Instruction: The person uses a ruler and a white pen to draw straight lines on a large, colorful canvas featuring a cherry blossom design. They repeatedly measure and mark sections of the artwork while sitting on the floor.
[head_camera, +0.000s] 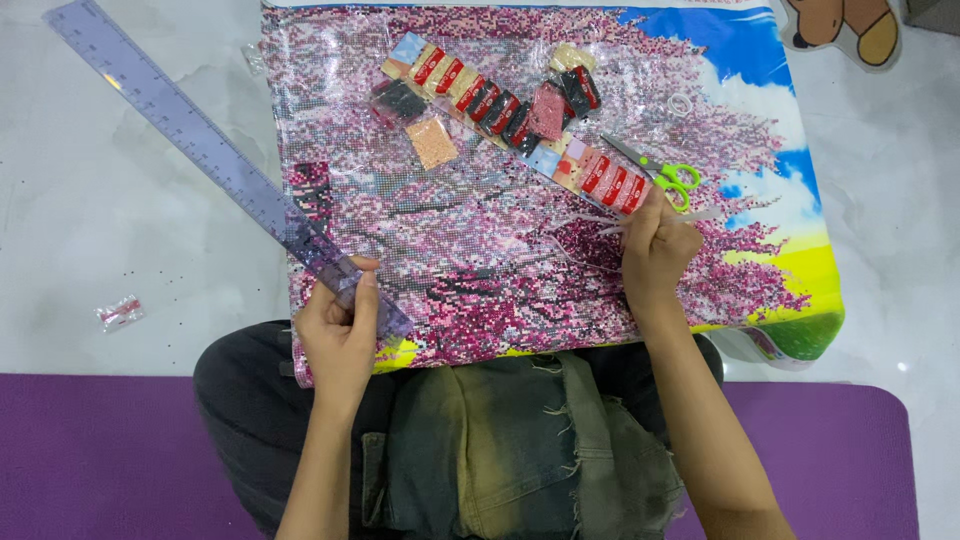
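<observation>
We list: pink blossom mosaic canvas (480, 230), flat across our lap; long violet ruler (210, 150), slanting, near end pinched by our left hand (340, 335); right hand (655, 250), fingers curled, gripping thin clear strips (590, 225) beside green scissors (660, 175).

Single head cam, steep downward, close over lap & floor canvas (520, 220).

A long clear purple-tinted ruler (215, 155) lies slanted from the upper left of the white floor down onto the lower left corner of the canvas (480, 250), a pink blossom-tree bead picture with blue sky. The left hand (340, 335) grips its near end. The right hand (655, 250) rests on the canvas, touching a strip of bead packets (520, 120).
</observation>
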